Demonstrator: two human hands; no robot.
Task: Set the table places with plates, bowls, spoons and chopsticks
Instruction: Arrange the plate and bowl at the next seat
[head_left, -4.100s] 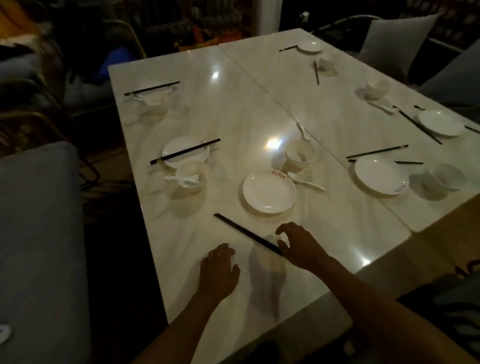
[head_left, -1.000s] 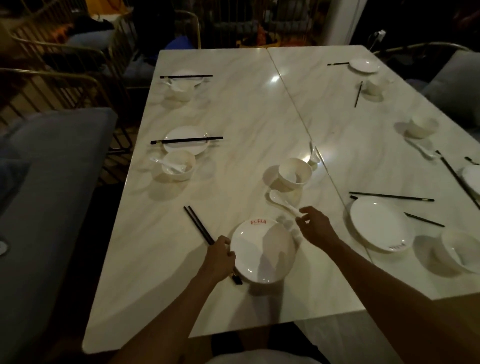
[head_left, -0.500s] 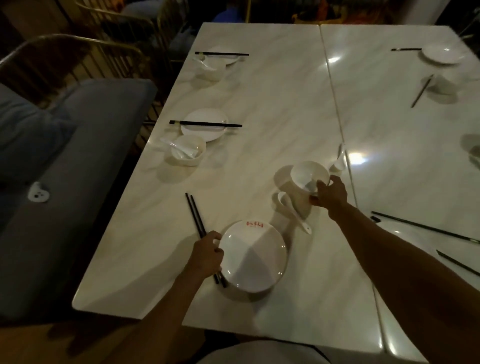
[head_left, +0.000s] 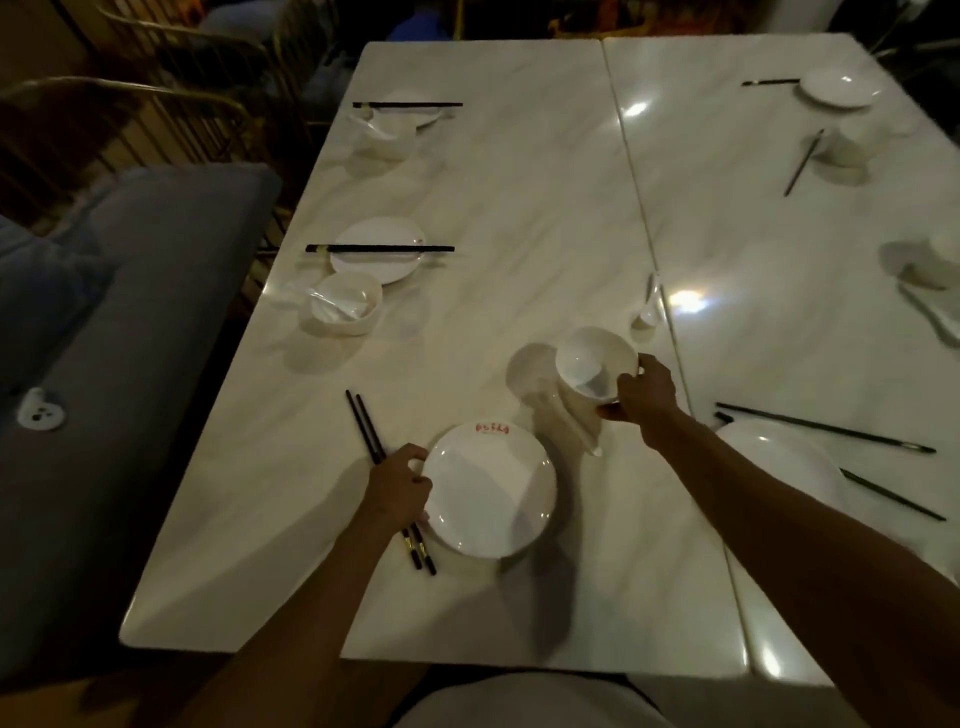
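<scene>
White bowl (head_left: 595, 370) gripped by right hand (head_left: 644, 392); left hand (head_left: 397, 486) pinches chopsticks (head_left: 366, 434) beside plate (head_left: 488, 488).

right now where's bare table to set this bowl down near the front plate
Bare marble lies beyond the front plate, between the chopsticks under the left hand and the bowl in the right hand. The near edge is bare too. Right of the plate a spoon crowds it.

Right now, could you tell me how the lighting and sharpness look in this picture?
Head view: dim overall; glare spots on the table; the bowl in the right hand is smeared by motion; the edges bend from the wide lens.
</scene>
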